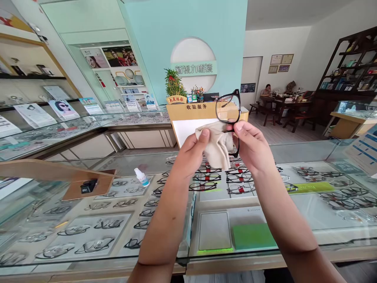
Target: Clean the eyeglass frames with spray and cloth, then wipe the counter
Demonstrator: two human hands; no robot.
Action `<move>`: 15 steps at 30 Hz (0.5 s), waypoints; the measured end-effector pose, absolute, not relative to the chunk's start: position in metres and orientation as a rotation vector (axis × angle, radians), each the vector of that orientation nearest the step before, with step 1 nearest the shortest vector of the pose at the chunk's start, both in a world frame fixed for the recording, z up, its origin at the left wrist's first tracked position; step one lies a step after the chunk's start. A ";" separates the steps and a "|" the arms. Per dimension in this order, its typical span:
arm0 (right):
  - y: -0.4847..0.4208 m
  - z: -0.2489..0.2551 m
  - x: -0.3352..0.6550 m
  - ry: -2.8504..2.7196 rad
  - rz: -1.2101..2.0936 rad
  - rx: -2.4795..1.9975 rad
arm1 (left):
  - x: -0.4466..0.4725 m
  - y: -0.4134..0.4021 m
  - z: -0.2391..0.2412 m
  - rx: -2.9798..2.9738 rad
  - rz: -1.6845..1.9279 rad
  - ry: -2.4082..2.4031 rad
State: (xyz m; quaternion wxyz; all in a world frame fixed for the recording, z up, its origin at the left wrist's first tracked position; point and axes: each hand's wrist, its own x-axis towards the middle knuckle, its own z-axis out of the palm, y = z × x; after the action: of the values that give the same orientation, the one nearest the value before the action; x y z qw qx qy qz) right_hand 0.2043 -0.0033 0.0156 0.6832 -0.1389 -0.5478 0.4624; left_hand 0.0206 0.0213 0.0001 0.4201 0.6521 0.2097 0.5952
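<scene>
Above the glass counter I hold a pair of black-framed eyeglasses (228, 108) turned on end, one lens up. My right hand (250, 141) pinches the frame near its middle, thumb toward me. A cream cleaning cloth (218, 147) is gripped in my left hand (193, 151), thumb on top. The cloth lies against the lower lens and covers most of it. Part of the lower rim shows beside the cloth. On the counter to the left stands a small white spray bottle (141, 177) with a blue label.
Under the glass countertop (165, 239) lie rows of eyeglasses (205, 186) and a green box (253, 236). A wooden stand (88, 184) rests at left. Beyond are a cashier desk (182, 111) and a seated person (266, 90) at a table.
</scene>
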 end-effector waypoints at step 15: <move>-0.005 0.021 0.215 -1.756 0.988 -0.503 | 0.017 0.027 0.009 1.431 1.693 0.598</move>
State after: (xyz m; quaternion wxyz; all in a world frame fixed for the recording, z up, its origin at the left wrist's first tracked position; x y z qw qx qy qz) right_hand 0.2153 -0.0045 0.0208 0.5076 -0.2085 -0.7287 0.4098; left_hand 0.0170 0.0267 0.0088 0.4102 0.5685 0.2376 0.6723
